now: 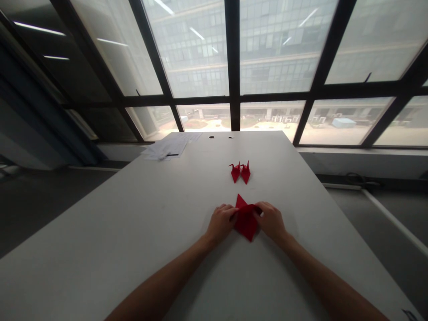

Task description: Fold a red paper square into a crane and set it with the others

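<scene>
A red folded paper (246,219) is located just below the centre of the frame, lying flat on the white surface (133,232). Its pointed tip is directed toward the upper part of the frame, and a second point is directed toward the lower edge.

The left hand (221,224) is placed at the left edge of the red folded paper, with the fingers curled and pressed onto the paper. The right hand (271,220) is placed at the right edge, with the fingertips pinched on a fold of the paper. The paper is thus grasped from both sides and held between the two hands. Both forearms are extended from the lower edge of the frame.

Two finished red paper cranes (240,171) are positioned above the hands, near the centre of the frame. They are set side by side, touching or nearly touching, and well apart from the paper being held.

A stack of white sheets (170,146) is located at the far left corner of the surface, in the upper-left part of the frame. Two small dark holes (211,137) are visible near the far edge of the surface. Large dark-framed windows (233,62) are seen across the upper frame.
</scene>
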`<action>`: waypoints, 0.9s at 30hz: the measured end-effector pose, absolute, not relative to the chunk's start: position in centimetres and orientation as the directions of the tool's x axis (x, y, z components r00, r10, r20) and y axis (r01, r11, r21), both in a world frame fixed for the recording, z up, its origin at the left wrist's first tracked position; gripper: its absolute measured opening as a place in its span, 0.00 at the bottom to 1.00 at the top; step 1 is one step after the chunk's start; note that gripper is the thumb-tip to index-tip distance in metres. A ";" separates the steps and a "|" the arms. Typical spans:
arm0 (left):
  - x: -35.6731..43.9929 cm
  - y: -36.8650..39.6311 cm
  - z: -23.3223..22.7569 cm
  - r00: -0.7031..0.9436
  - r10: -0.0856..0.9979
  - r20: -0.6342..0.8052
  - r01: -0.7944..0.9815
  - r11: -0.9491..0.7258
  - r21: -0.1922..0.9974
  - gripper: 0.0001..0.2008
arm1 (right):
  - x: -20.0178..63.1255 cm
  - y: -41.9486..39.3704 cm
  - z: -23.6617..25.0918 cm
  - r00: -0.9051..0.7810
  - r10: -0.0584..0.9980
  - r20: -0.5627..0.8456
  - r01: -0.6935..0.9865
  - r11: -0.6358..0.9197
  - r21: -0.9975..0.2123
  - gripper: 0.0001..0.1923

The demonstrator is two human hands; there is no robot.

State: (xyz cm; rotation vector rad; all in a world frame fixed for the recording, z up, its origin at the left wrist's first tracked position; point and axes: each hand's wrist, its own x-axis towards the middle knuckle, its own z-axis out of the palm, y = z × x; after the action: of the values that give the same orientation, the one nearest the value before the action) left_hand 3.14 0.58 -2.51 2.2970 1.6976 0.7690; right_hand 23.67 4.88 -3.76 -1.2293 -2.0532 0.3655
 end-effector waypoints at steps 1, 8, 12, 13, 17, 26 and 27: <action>3.2 0.6 -2.5 0.201 0.933 0.298 0.839 -0.321 0.440 0.10 | 23.5 4.8 -3.7 -0.285 0.859 0.426 0.655 0.499 -0.567 0.06; 3.2 1.4 -2.9 0.070 0.967 0.245 0.773 -0.208 0.599 0.10 | 24.1 5.5 -3.7 -0.389 0.851 0.352 0.279 0.473 -0.836 0.16; 3.4 1.6 -3.0 0.060 0.967 0.246 0.767 -0.203 0.609 0.12 | 24.4 5.8 -4.1 -0.438 0.838 0.325 0.227 0.453 -0.862 0.11; 3.4 1.6 -2.9 0.059 0.967 0.247 0.768 -0.202 0.608 0.13 | 24.3 5.8 -4.2 -0.437 0.841 0.319 0.228 0.447 -0.865 0.11; 3.7 1.7 -2.8 0.041 0.971 0.234 0.780 -0.178 0.600 0.17 | 24.0 5.9 -4.5 -0.434 0.860 0.268 0.202 0.383 -0.902 0.13; 3.8 2.6 -3.1 -0.057 0.958 0.282 0.725 -0.154 0.672 0.12 | 23.6 6.2 -5.0 -0.425 0.874 0.235 0.191 0.341 -0.921 0.10; 3.9 2.6 -3.1 -0.066 0.955 0.290 0.707 -0.160 0.689 0.15 | 23.4 6.2 -5.1 -0.408 0.878 0.252 0.215 0.360 -0.908 0.09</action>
State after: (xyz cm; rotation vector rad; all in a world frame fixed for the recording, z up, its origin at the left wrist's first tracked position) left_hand 3.90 2.57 -3.12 1.8887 1.7849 1.0674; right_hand 23.43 6.21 -5.12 -0.9564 -1.8410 1.0705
